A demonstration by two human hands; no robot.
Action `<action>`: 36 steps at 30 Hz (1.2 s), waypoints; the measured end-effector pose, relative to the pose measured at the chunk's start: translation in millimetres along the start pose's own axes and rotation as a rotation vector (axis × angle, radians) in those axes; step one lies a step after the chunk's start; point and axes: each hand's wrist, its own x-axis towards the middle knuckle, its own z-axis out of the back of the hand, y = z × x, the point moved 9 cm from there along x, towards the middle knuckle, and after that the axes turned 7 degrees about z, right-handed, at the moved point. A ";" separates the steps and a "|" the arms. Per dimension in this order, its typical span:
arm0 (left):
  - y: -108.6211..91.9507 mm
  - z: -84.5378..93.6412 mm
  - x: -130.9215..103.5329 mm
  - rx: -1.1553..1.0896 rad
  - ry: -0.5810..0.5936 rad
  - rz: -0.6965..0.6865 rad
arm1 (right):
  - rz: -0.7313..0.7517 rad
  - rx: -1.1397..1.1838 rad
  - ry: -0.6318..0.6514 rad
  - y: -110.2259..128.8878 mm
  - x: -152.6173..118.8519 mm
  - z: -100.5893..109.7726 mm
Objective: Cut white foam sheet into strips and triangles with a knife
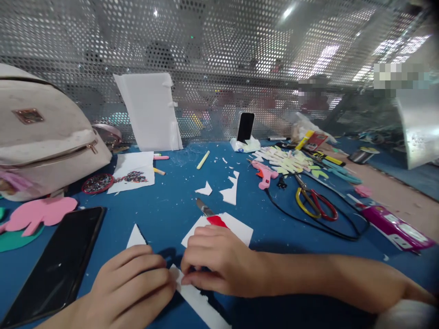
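Observation:
Both hands meet at the near edge of the blue table [171, 205]. My left hand [133, 285] curls over one end of a white foam strip [202, 306] and pinches it. My right hand [219, 260] pinches the same strip from the other side. A red-handled craft knife [211, 214] lies under my right hand's knuckles, blade pointing away, on a white foam piece [236, 226]. A small white triangle of foam [136, 237] lies just beyond my left hand.
A black phone [56, 265] lies at the near left beside pink and green foam shapes [37, 214]. A beige backpack [44, 132] stands far left. A pink glue gun [264, 173], scissors [313, 201], black cord and foam cut-outs [284, 160] fill the right. A perforated metal screen closes the back.

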 end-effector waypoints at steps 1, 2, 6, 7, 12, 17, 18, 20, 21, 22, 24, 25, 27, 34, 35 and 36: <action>0.9 -0.5 -0.8 -0.012 -0.014 0.011 | 0.017 -0.008 0.003 -0.2 0.3 -1.7; 2.1 -0.6 -1.3 -0.025 -0.029 0.023 | 0.025 -0.010 0.003 -0.9 -0.1 -3.0; 5.8 -2.1 0.3 -0.045 -0.045 0.046 | -0.020 0.007 0.026 -7.6 -5.3 -10.1; 5.6 -2.7 1.2 -0.040 -0.040 0.040 | -0.035 0.018 0.032 -9.1 -6.4 -11.7; 2.0 -4.6 2.4 -0.019 -0.024 0.026 | -0.056 0.112 0.026 -11.5 -7.9 -15.2; -6.2 -3.0 1.6 0.029 0.016 -0.006 | -0.055 0.142 0.055 -9.2 -8.1 -17.2; -8.3 -3.6 1.6 0.039 0.050 -0.019 | -0.041 0.148 0.049 -7.0 -8.0 -15.9; -13.2 -3.2 0.8 0.063 0.097 -0.050 | -0.016 0.153 0.033 -2.5 -7.9 -12.8; -15.6 -2.2 0.0 0.073 0.103 -0.062 | -0.005 0.155 0.030 -0.3 -7.9 -11.8; -17.6 -1.7 -1.4 0.080 0.106 -0.068 | 0.001 0.158 0.030 1.6 -8.1 -11.3; -19.8 -3.4 -6.2 0.089 0.112 -0.067 | 0.007 0.167 0.036 4.2 -8.6 -11.5; -19.2 -5.7 -9.7 0.094 0.117 -0.055 | 0.011 0.176 0.037 5.2 -9.0 -11.8; -12.3 -10.5 -18.6 0.112 0.127 0.008 | 0.016 0.187 0.027 5.6 -9.6 -11.2; 29.5 -6.5 -76.1 0.202 0.272 0.307 | -0.079 0.209 -0.006 -9.7 -10.5 -4.5; 30.3 -4.5 -85.5 0.221 0.289 0.308 | -0.088 0.225 -0.005 -11.2 -10.2 -4.1; 30.0 -4.0 -94.6 0.228 0.307 0.305 | -0.091 0.240 -0.001 -12.0 -9.8 -4.1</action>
